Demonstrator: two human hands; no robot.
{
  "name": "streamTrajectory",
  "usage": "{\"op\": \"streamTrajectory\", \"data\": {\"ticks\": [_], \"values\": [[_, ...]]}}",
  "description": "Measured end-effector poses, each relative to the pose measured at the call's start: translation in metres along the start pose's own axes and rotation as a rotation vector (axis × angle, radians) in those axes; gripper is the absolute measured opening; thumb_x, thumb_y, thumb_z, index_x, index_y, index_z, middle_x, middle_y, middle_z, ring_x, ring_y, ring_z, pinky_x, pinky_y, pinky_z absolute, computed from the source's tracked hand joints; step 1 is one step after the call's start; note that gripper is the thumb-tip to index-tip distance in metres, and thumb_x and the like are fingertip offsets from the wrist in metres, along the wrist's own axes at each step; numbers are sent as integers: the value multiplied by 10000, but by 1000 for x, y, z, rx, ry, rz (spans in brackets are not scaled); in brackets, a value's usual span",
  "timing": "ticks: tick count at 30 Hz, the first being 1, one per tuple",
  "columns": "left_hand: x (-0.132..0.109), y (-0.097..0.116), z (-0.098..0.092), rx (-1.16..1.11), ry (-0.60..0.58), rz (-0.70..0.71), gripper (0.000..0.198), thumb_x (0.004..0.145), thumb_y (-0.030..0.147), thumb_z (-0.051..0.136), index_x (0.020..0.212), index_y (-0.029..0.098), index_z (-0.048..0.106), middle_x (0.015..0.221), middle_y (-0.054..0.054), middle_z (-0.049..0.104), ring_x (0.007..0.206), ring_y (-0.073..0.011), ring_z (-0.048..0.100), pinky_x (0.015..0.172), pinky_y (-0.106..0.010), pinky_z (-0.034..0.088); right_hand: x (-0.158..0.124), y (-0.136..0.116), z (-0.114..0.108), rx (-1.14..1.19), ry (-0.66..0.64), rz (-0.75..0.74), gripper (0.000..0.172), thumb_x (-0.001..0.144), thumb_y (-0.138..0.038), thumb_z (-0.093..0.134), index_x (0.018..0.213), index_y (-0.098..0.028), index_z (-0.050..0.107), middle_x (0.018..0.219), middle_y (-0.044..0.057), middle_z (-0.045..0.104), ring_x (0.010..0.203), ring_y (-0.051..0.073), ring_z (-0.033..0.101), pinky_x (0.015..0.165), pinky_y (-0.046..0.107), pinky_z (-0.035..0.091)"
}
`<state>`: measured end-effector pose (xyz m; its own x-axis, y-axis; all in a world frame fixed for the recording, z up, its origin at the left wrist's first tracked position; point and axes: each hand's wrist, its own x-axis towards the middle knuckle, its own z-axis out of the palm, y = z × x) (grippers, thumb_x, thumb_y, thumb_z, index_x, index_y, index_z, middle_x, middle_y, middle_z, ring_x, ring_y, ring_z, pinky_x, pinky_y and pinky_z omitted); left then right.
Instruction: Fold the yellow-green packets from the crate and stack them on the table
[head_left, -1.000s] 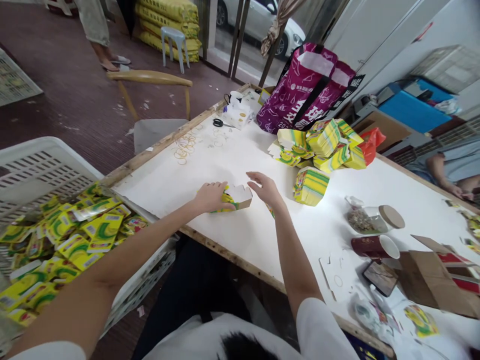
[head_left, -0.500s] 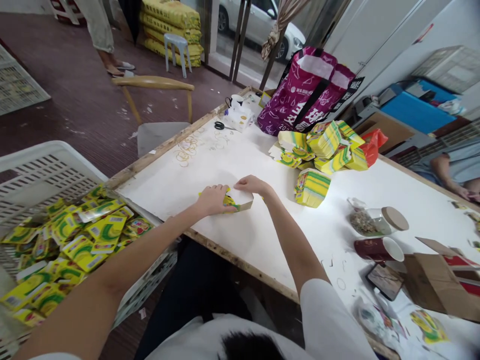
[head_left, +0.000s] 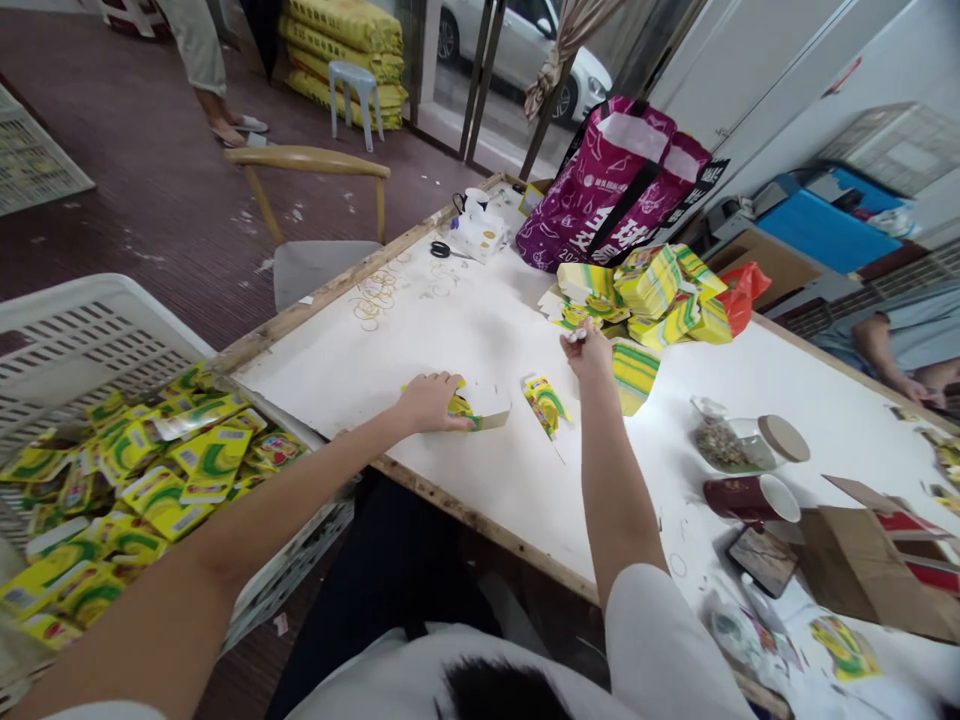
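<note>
My left hand (head_left: pixel 431 402) rests near the front edge of the white table, its fingers wrapped over a yellow-green carton (head_left: pixel 484 421) with an open pale flap. Farther right and forward, my right hand (head_left: pixel 587 350) is closed, with something small and white at its fingertips. Just beyond it lies a pile of flat yellow-green cartons (head_left: pixel 652 280), and a separate bundle (head_left: pixel 634 372) sits beside my right wrist. Between my hands a single yellow carton piece (head_left: pixel 546 405) lies on the table.
A white basket (head_left: pixel 105 300) of yellow packets stands at left. Scissors (head_left: pixel 442 250), rubber bands (head_left: pixel 379 295) and a purple bag (head_left: pixel 607 190) are on the far side. At right are a jar (head_left: pixel 739 443), a mug (head_left: pixel 750 497) and a phone (head_left: pixel 765 560). Another person's hands (head_left: pixel 919 385) show.
My right hand has moved away from the carton under my left hand, forward and right to the pile. A yellow carton piece now shows on the table between them. My left hand has barely moved.
</note>
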<state>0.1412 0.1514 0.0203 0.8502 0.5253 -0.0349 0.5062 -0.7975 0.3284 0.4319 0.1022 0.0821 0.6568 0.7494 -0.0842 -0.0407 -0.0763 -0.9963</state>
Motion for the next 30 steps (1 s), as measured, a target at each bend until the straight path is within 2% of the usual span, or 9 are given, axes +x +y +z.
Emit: {"op": "streamTrajectory", "data": {"ticks": [4,8,11,13,15,19,23,27,30], "values": [[1,-1,1,-6,-2,3,765,759,720,628,1266,155,529,1202,-174,623,1133,-356,591,938,-426,426,-11,-3,-18,-240,-154,30,249,759,-303,764,674,-190,559,515,-66,555,475,76,550,589,220,542],[2,-2,2,-3,-8,-2,763,755,729,624,1265,170,530,1210,-173,624,1137,-357,592,936,-427,430,-14,5,21,-458,-331,39,143,605,-134,817,669,-143,689,531,-3,638,508,132,601,609,270,541],[3,-1,3,2,-16,-13,762,754,719,633,1265,162,535,1188,-177,637,1097,-359,613,924,-429,437,-2,-6,69,-486,-362,-78,345,711,-164,734,1055,-188,739,897,41,761,716,148,677,759,296,560],[4,2,-1,-2,-17,-11,795,754,705,646,1306,147,516,1190,-181,641,1087,-357,621,933,-429,436,4,-18,95,-487,-346,-237,571,801,-213,664,1365,-244,579,1237,82,693,874,161,696,847,333,555],[3,2,-8,-14,-6,6,881,748,691,666,1399,140,444,1278,-193,610,1165,-356,590,989,-430,415,3,-25,106,-534,-349,-355,653,849,-254,629,1478,-246,454,1395,121,591,972,186,692,920,377,536],[-13,-13,-21,-108,163,-36,885,846,641,565,1527,167,256,1535,-193,398,1423,-340,363,1158,-469,261,-26,-9,79,-642,-426,-305,513,815,-286,697,1311,-175,627,1337,148,628,1079,241,660,1035,425,472],[-39,-39,-1,-667,525,-376,731,828,608,569,1399,167,448,1468,-188,475,1413,-339,376,1185,-484,245,-75,36,36,-634,-427,-150,448,937,-393,536,1328,-183,597,1239,166,680,1041,242,680,895,416,553],[-46,-29,36,-897,465,-444,548,885,569,447,1266,180,506,1111,-125,664,1081,-279,630,965,-437,492,-115,78,30,-587,-366,-79,491,1010,-460,310,1363,-203,534,1130,136,705,935,218,694,752,351,583],[-42,-4,48,-978,441,-443,434,902,524,427,1183,206,515,942,-60,659,891,-219,652,824,-357,534,-136,96,30,-582,-271,-80,495,1002,-438,272,1346,-175,512,1008,106,697,837,214,678,701,343,578]]}}
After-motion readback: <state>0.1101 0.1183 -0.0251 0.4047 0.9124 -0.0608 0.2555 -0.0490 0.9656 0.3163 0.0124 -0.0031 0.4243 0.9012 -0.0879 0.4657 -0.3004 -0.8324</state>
